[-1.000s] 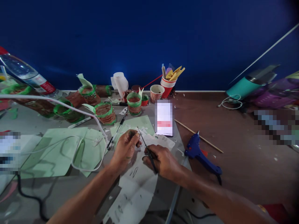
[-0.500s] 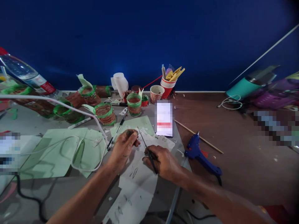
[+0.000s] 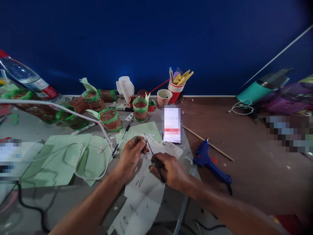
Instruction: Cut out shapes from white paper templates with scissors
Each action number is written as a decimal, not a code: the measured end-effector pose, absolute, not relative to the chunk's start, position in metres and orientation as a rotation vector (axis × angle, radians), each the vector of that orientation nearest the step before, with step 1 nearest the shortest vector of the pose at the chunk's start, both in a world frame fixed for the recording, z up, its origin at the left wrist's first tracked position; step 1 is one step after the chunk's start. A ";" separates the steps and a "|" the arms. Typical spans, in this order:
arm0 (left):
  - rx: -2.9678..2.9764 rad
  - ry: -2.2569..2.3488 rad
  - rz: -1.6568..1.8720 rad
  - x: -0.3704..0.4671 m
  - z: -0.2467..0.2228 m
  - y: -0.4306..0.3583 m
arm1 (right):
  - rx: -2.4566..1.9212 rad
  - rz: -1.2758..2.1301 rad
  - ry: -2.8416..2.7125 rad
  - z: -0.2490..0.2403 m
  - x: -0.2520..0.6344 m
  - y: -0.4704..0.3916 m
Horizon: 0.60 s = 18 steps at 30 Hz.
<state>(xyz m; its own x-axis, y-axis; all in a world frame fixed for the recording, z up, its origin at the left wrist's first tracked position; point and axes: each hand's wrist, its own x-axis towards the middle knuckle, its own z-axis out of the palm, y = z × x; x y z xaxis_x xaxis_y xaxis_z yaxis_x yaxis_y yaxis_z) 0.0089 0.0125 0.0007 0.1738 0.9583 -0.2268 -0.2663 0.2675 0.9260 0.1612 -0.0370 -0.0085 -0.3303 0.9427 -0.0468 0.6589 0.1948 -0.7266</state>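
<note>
My right hand [image 3: 168, 168] is closed around the black handles of a pair of scissors [image 3: 152, 150], whose slim blades point away toward my left fingertips. My left hand [image 3: 133, 153] is pinched, thumb against fingers, beside the blade tips; whatever it holds is too small to make out. Beneath both hands lies white paper [image 3: 146, 195] with small leaf-like outlines drawn on it. Small paper scraps [image 3: 155, 138] lie just beyond my fingers, partly over a pale green sheet [image 3: 149, 127].
Right of my hands lie a blue glue gun [image 3: 210, 163] and a wooden stick [image 3: 207, 142]. A phone [image 3: 171, 124] stands ahead. Brown-and-green jars [image 3: 110, 119] and paper cups [image 3: 164, 98] line the back. A white cable [image 3: 91, 179] crosses green paper [image 3: 53, 156] at left.
My left hand has shifted slightly to the right, nearer the scissor tips, and turned a little. The right hand and scissors have barely moved.
</note>
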 end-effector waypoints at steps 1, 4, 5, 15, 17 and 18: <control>0.859 1.009 1.047 0.010 0.000 0.012 | -1.500 0.932 -2.067 -0.009 0.161 -0.037; 0.811 1.013 1.043 0.012 0.000 0.011 | -1.497 0.933 -2.064 -0.009 0.162 -0.038; 0.809 1.012 1.044 0.012 -0.001 0.011 | -1.498 0.935 -2.061 -0.009 0.162 -0.038; 1.012 1.077 1.125 0.000 -0.005 0.018 | -1.468 0.946 -2.037 -0.012 0.162 -0.037; 0.981 1.057 1.129 -0.003 -0.004 0.021 | -1.463 0.984 -1.982 -0.011 0.162 -0.038; 0.970 1.043 1.111 -0.003 -0.002 0.021 | -1.467 1.013 -1.948 -0.009 0.162 -0.038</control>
